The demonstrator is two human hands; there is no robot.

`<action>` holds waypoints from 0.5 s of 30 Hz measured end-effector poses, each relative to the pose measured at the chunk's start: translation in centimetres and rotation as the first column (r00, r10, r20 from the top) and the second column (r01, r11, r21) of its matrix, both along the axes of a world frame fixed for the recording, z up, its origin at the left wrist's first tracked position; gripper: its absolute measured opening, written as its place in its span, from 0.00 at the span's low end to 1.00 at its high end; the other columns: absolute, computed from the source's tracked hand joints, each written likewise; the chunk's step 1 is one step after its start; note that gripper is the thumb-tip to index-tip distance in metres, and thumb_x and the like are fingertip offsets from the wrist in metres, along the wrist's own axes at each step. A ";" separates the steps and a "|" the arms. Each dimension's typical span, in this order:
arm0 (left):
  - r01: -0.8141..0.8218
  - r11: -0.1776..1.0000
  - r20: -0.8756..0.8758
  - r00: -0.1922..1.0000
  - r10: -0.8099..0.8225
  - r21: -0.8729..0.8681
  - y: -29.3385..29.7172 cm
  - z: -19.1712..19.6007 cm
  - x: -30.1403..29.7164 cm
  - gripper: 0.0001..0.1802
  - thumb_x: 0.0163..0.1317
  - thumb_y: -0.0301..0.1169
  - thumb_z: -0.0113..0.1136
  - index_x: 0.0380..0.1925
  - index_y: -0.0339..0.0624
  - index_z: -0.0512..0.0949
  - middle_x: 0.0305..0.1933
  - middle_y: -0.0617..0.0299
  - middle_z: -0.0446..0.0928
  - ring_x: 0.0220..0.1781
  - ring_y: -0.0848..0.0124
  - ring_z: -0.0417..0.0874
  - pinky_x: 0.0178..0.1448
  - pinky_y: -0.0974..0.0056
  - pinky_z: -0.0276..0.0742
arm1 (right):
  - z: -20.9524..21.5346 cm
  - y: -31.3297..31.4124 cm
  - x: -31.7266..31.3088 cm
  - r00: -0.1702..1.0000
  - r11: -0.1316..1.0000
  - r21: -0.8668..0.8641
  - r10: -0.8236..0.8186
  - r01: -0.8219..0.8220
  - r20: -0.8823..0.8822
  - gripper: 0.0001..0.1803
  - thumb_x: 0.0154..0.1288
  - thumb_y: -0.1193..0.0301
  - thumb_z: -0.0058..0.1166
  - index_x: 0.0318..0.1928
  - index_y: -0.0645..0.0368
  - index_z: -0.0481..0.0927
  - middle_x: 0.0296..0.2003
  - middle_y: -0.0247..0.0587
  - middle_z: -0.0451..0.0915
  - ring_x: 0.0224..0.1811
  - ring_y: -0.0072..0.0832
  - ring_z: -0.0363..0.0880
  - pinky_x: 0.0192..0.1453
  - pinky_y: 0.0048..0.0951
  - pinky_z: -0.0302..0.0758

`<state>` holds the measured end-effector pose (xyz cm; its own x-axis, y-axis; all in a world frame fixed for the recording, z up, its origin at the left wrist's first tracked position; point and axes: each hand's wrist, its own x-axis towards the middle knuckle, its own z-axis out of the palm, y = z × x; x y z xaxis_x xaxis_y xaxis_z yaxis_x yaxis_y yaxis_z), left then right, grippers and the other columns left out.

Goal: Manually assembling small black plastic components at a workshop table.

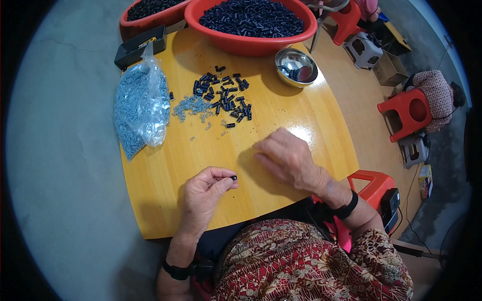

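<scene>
Near the table's front edge, my left hand [203, 193] is closed, pinching a small black tubular piece [234, 177] between thumb and fingertips. My right hand [288, 155] hovers to its right over the wooden table [221, 213]. Its fingers are blurred and curled away from view, so I cannot tell whether they hold anything. Beyond both hands lies a loose pile of short black tubular pieces [228, 105]. A small heap of clear bluish plastic pieces [192, 106] adjoins the pile's left side, with several scattered nearer to me.
At the left edge leans a clear plastic bag [143, 103] full of bluish pieces. A black tray [141, 47] and a big red basin [251, 46] heaped with black pieces stand behind. A metal bowl [305, 83] sits back right. Another person [434, 95] is beside a red stool [409, 113].
</scene>
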<state>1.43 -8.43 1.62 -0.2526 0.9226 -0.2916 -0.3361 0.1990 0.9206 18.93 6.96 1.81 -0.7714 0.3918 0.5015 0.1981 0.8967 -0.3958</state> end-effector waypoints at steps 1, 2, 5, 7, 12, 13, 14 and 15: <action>0.002 1.000 0.001 1.000 -0.002 0.002 0.0 0.0 -0.1 0.07 0.64 0.22 0.57 0.42 0.31 0.78 0.38 0.58 0.81 0.40 0.72 0.82 0.52 0.67 0.78 | -0.2 0.5 0.0 1.000 1.000 0.002 -0.002 0.002 0.001 0.11 0.52 0.73 0.64 0.35 0.58 0.77 0.28 0.39 0.74 0.31 0.37 0.76 0.34 0.36 0.74; -0.014 1.000 0.011 1.000 0.014 0.001 0.0 0.0 -0.1 0.07 0.64 0.22 0.57 0.41 0.32 0.78 0.38 0.58 0.81 0.40 0.72 0.82 0.52 0.67 0.78 | -0.5 0.9 0.0 0.999 0.998 -0.055 -0.011 0.013 0.037 0.10 0.53 0.73 0.63 0.36 0.58 0.77 0.29 0.40 0.74 0.33 0.38 0.76 0.36 0.37 0.74; -0.028 1.000 0.043 0.999 0.027 0.008 -0.1 -0.1 0.0 0.07 0.65 0.22 0.57 0.42 0.31 0.78 0.38 0.58 0.81 0.41 0.72 0.83 0.52 0.68 0.78 | -0.3 1.4 -0.3 0.992 0.994 -0.107 -0.009 0.022 0.124 0.09 0.55 0.72 0.61 0.36 0.59 0.77 0.31 0.42 0.75 0.36 0.40 0.76 0.38 0.39 0.76; -0.026 1.000 0.064 0.998 0.025 0.013 -0.1 -0.4 0.1 0.08 0.66 0.23 0.57 0.43 0.30 0.78 0.39 0.58 0.81 0.42 0.73 0.83 0.53 0.70 0.78 | -0.3 1.6 -0.7 0.985 0.994 -0.104 -0.001 0.019 0.175 0.08 0.56 0.72 0.60 0.35 0.59 0.77 0.31 0.42 0.75 0.37 0.41 0.76 0.39 0.39 0.76; -0.066 0.998 0.201 0.978 0.060 0.023 0.1 -0.8 0.6 0.08 0.66 0.26 0.58 0.42 0.35 0.76 0.39 0.58 0.80 0.42 0.71 0.81 0.55 0.65 0.77 | -0.4 1.8 -1.7 0.948 0.997 -0.074 0.017 0.007 0.319 0.07 0.57 0.70 0.58 0.33 0.59 0.75 0.31 0.43 0.74 0.38 0.41 0.76 0.40 0.40 0.76; -0.071 0.997 0.200 0.978 0.066 0.021 0.1 -0.8 0.7 0.08 0.66 0.26 0.58 0.42 0.35 0.76 0.39 0.58 0.80 0.42 0.71 0.81 0.55 0.65 0.77 | -0.3 1.7 -1.8 0.948 0.997 -0.075 0.023 0.001 0.318 0.07 0.57 0.70 0.58 0.33 0.59 0.75 0.31 0.43 0.74 0.38 0.41 0.76 0.40 0.40 0.76; -0.073 0.997 0.262 0.963 0.062 0.030 0.2 -0.8 0.9 0.08 0.67 0.26 0.58 0.43 0.35 0.76 0.40 0.58 0.80 0.43 0.72 0.81 0.55 0.65 0.76 | -0.2 1.7 -1.8 0.951 0.997 -0.070 0.031 -0.010 0.307 0.07 0.56 0.72 0.58 0.33 0.59 0.75 0.31 0.43 0.75 0.37 0.41 0.76 0.40 0.40 0.76; -0.074 0.996 0.324 0.944 0.058 0.039 0.2 -0.8 1.1 0.08 0.67 0.26 0.58 0.43 0.35 0.76 0.41 0.59 0.80 0.43 0.72 0.81 0.55 0.65 0.76 | -0.2 1.6 -1.8 0.954 0.998 -0.065 0.040 -0.021 0.296 0.06 0.55 0.73 0.58 0.33 0.60 0.75 0.30 0.44 0.75 0.37 0.41 0.76 0.39 0.41 0.76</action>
